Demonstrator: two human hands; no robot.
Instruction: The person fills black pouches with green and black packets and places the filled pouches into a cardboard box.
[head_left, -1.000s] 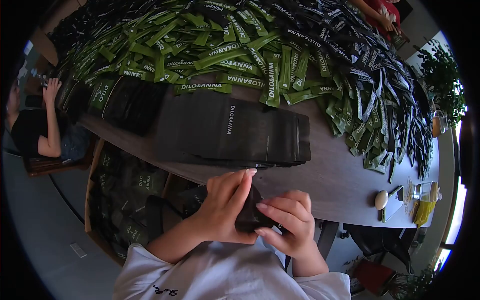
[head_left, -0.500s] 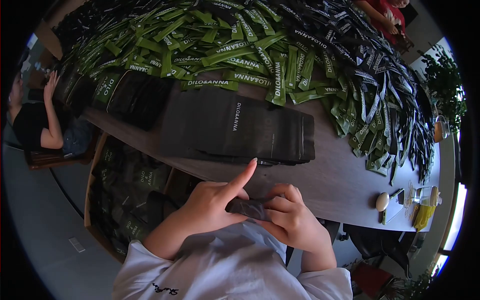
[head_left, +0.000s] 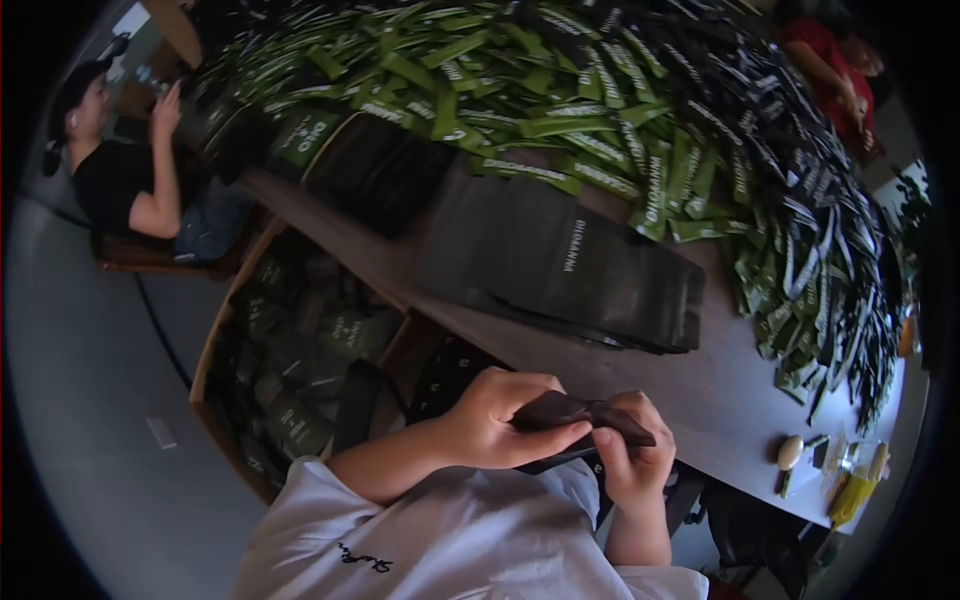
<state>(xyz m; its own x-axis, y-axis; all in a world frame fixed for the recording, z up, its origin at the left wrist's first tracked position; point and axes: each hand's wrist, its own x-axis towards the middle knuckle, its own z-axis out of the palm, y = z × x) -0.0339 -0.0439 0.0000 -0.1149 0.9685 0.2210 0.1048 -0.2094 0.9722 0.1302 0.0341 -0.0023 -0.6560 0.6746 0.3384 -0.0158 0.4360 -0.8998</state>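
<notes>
Close in front of my white shirt, my left hand and my right hand both grip a dark pouch. The thumbs press along its near edge, and the fingers behind it are mostly hidden. What is inside the pouch, if anything, cannot be seen. Just beyond my hands a stack of flat black pouches with white lettering lies on the table.
Green stick sachets and black ones are heaped across the far side. A cardboard box of packed pouches stands at lower left. One person sits left; another in red is far right. A phone lies rightward.
The camera view has turned, so the table appears shifted and tilted. My left index finger, stretched out before, is now folded onto the pouch, and both thumbs have come together at its edge.
</notes>
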